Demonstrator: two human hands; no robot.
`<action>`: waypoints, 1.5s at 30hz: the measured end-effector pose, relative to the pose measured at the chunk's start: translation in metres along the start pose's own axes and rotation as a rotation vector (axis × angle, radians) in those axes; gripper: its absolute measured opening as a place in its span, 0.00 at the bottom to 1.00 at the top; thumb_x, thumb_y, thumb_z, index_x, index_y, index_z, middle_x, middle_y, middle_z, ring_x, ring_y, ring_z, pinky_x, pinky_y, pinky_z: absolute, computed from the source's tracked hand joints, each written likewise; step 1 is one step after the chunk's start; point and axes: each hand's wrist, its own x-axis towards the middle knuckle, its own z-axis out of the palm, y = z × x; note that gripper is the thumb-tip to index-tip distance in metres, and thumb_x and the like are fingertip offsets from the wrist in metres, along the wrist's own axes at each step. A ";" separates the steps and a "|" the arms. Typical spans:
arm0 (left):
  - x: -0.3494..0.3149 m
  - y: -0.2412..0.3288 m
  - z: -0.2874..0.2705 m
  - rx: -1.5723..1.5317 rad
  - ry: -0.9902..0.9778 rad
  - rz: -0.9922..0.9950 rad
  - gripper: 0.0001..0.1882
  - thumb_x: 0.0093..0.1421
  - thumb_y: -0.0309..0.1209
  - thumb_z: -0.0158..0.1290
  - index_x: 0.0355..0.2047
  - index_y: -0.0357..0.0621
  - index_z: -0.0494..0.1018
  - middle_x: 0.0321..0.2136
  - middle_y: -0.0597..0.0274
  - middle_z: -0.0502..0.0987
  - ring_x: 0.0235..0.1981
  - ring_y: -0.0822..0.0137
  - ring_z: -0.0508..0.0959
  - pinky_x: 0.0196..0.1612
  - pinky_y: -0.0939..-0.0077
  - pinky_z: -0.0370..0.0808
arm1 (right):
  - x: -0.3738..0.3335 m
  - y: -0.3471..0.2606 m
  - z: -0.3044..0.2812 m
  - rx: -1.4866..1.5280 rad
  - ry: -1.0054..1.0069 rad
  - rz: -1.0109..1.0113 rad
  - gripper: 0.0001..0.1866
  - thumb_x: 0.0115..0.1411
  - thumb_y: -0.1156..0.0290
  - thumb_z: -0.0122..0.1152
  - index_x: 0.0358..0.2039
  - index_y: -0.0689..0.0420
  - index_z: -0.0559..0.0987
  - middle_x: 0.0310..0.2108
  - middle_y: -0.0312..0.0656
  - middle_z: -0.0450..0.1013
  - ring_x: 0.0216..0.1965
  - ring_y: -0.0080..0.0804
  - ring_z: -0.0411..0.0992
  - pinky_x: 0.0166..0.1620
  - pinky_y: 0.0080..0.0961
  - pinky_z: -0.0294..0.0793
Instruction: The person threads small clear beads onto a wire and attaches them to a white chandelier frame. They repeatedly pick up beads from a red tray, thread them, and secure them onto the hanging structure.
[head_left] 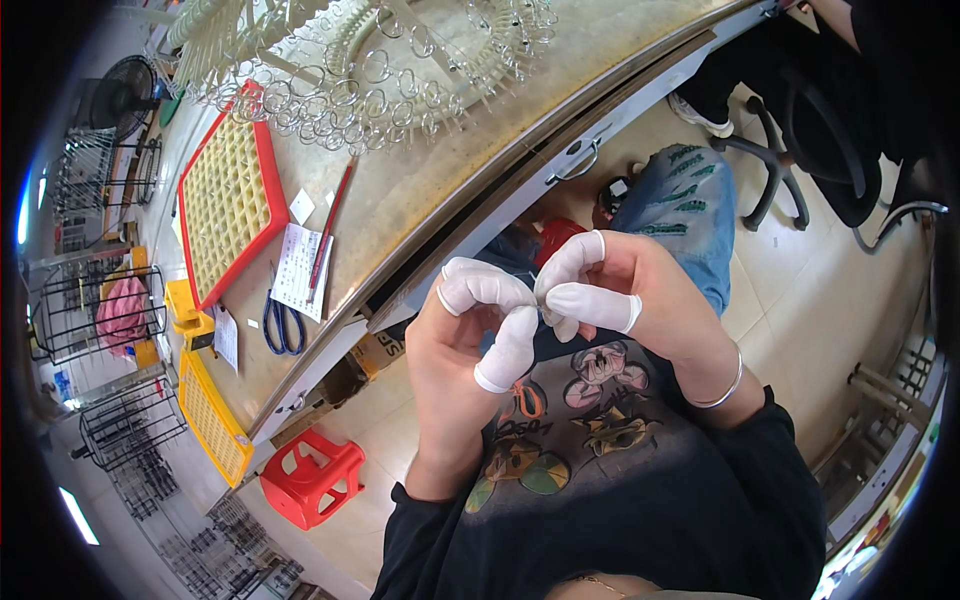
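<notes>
Head view: your left hand (450, 335) and right hand (650, 295) pinch tip to tip before your dark shirt (650, 500), right of the surface (410, 180); I cannot tell what they grasp. Any tiny piece between the fingertips could drop if the white finger covers (508, 350) slip.

Left hand (445, 340) and right hand (660, 295), both in white finger covers, met fingertip to fingertip above the lap; anything between them was too small to tell. On the bench (390, 185): red-rimmed tray (275, 185), red pen (331, 225) across paper (294, 268), scissors (270, 318) just beside.
</notes>
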 end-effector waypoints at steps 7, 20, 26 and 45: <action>0.000 -0.002 0.002 0.118 -0.012 0.059 0.07 0.47 0.18 0.52 0.28 0.37 0.70 0.29 0.64 0.68 0.28 0.77 0.70 0.29 0.85 0.67 | 0.002 0.006 -0.004 -0.010 -0.053 -0.057 0.06 0.51 0.73 0.61 0.28 0.59 0.73 0.25 0.34 0.71 0.26 0.18 0.69 0.29 0.13 0.67; 0.003 0.002 -0.001 0.062 -0.008 -0.013 0.06 0.48 0.19 0.53 0.28 0.37 0.70 0.29 0.65 0.67 0.27 0.77 0.69 0.28 0.86 0.66 | 0.005 0.005 -0.004 0.021 -0.045 -0.065 0.06 0.50 0.76 0.61 0.28 0.61 0.74 0.26 0.35 0.72 0.27 0.19 0.70 0.31 0.16 0.69; 0.002 0.002 -0.002 0.098 -0.018 -0.013 0.06 0.48 0.19 0.53 0.28 0.37 0.70 0.29 0.65 0.67 0.28 0.77 0.69 0.28 0.85 0.66 | 0.001 0.004 -0.007 -0.068 -0.003 -0.106 0.07 0.50 0.77 0.63 0.30 0.61 0.75 0.26 0.32 0.72 0.29 0.15 0.69 0.34 0.14 0.69; 0.001 -0.001 0.004 0.251 -0.022 0.058 0.05 0.47 0.19 0.52 0.27 0.38 0.69 0.28 0.66 0.68 0.23 0.79 0.68 0.26 0.87 0.65 | 0.002 0.007 -0.010 -0.160 -0.023 -0.114 0.05 0.52 0.74 0.60 0.28 0.60 0.73 0.25 0.34 0.70 0.26 0.19 0.69 0.31 0.15 0.69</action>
